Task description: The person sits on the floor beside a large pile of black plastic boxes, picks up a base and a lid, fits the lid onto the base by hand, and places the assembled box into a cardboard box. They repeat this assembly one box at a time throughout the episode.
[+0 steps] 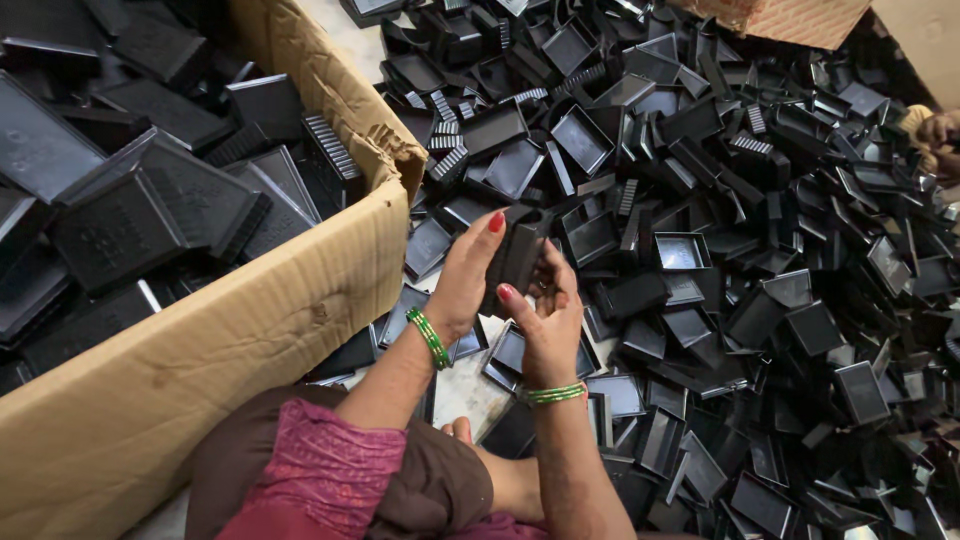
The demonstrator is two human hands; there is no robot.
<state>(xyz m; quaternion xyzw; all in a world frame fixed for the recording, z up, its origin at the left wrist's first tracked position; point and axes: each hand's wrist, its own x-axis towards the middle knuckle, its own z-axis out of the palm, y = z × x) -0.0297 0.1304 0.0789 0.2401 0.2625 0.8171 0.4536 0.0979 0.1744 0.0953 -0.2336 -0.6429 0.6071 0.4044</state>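
**Black plastic parts held over the floor pile**

Black moulded plastic piece (520,255), block-shaped, sits between both hands above the near edge of a large heap of shallow black plastic square trays (760,250) spread across the floor. Left hand (462,285): fingers curled around the piece's left side, thumb up on top, closed on it. Right hand (552,315): fingers wrapped on the right side, thumb pressing the near face, also closed on it. Green bangles on both wrists. Brown corrugated cardboard box (250,310), open-topped, stands at the left edge of the heap, part-filled with the same black trays; its torn corner flap sags inward.

Risk, as judged: the piece may be several nested trays, and uneven thumb pressure could let one slip back into the heap. Loose trays underfoot could slide.
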